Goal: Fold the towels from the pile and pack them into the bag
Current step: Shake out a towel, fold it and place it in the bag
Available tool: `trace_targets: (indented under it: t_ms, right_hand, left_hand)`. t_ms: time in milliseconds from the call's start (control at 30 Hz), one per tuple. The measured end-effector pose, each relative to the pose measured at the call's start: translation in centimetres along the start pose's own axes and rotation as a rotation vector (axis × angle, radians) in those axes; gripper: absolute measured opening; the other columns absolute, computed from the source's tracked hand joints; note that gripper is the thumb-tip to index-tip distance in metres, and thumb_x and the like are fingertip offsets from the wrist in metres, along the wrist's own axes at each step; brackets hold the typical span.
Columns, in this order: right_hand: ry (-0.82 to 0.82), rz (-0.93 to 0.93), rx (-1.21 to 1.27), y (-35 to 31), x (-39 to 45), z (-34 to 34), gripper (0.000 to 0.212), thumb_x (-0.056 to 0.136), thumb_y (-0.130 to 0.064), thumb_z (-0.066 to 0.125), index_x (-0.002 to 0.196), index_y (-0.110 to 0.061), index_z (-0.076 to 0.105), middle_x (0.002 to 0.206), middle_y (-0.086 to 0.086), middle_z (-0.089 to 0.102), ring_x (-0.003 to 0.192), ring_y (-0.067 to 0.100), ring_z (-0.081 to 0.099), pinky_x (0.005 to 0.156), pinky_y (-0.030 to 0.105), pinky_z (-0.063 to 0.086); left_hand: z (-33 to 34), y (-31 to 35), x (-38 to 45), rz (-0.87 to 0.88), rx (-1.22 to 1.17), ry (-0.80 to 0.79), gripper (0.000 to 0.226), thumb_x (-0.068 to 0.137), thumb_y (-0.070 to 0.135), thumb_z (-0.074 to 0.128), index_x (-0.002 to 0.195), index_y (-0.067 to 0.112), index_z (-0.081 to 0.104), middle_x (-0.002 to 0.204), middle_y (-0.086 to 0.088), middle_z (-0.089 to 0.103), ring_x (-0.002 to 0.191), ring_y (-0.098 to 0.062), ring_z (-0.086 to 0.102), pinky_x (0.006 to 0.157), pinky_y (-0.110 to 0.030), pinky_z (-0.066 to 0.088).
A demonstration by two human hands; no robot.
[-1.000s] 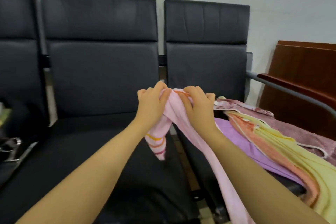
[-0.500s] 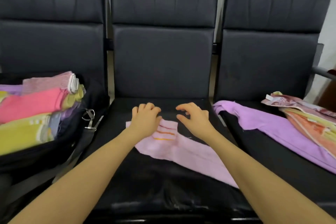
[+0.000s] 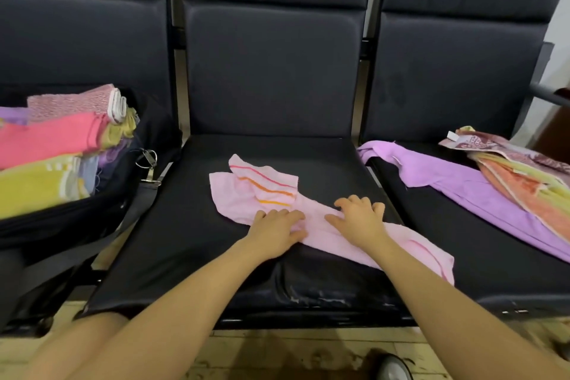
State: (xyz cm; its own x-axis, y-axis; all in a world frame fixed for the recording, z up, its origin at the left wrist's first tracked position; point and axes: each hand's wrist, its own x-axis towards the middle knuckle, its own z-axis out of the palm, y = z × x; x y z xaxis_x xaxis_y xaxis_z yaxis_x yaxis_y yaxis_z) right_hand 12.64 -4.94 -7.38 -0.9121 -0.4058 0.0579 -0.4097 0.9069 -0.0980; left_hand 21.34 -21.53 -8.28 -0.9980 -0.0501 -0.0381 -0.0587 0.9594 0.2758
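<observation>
A light pink towel (image 3: 246,194) with orange and red stripes lies crumpled across the middle black seat (image 3: 191,241), one end trailing to the front right. My left hand (image 3: 276,233) rests flat on its middle, fingers spread. My right hand (image 3: 359,219) presses on it just to the right, fingers slightly bent. A black bag (image 3: 92,216) on the left seat holds several folded towels, pink, yellow and purple. The unfolded pile (image 3: 524,182) lies on the right seat, a purple towel (image 3: 456,188) spread beneath yellow and orange ones.
The three dark seats have tall padded backrests (image 3: 271,71). A metal clip and strap (image 3: 148,170) hang from the bag's edge over the gap between seats. A metal armrest (image 3: 549,95) stands at the far right. Wooden floor (image 3: 277,355) shows below.
The towel went from being held up in both hands to lying on the middle seat. Both hands slid along it toward me, from its striped end to its middle.
</observation>
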Motion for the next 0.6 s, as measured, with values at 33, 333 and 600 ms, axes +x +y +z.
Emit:
trace_targets:
  t_ms: [33, 333, 600]
  right_hand:
    - [-0.012, -0.004, 0.013, -0.3, 0.2, 0.0, 0.029, 0.097, -0.042, 0.046, 0.117, -0.024, 0.058, 0.117, 0.000, 0.057, 0.112, 0.022, 0.045, 0.093, 0.038, 0.024]
    - [0.315, -0.047, 0.577, -0.6, 0.2, -2.3, 0.007, 0.097, -0.018, 0.049, 0.092, -0.016, 0.053, 0.069, 0.001, 0.055, 0.077, 0.027, 0.050, 0.084, 0.032, 0.031]
    - [0.533, -0.113, 0.806, -2.3, 1.0, -6.6, 0.012, 0.099, -0.019, 0.046, 0.091, -0.014, 0.053, 0.069, -0.002, 0.055, 0.070, 0.024, 0.053, 0.064, 0.039, 0.042]
  left_hand:
    - [0.0, -0.1, 0.0, -0.009, 0.015, -0.011, 0.037, 0.098, 0.041, 0.042, 0.132, 0.028, 0.048, 0.128, -0.001, 0.052, 0.118, -0.024, 0.045, 0.099, -0.039, 0.026]
    - [-2.4, -1.9, -1.1, -0.152, -0.695, 0.249, 0.022, 0.096, 0.027, 0.052, 0.083, 0.013, 0.064, 0.086, 0.007, 0.060, 0.084, -0.012, 0.052, 0.081, -0.024, 0.038]
    - [-8.2, -1.3, -2.0, -0.222, -0.922, 0.509, 0.027, 0.100, 0.028, 0.043, 0.093, 0.007, 0.058, 0.083, 0.002, 0.056, 0.071, -0.006, 0.047, 0.065, -0.020, 0.038]
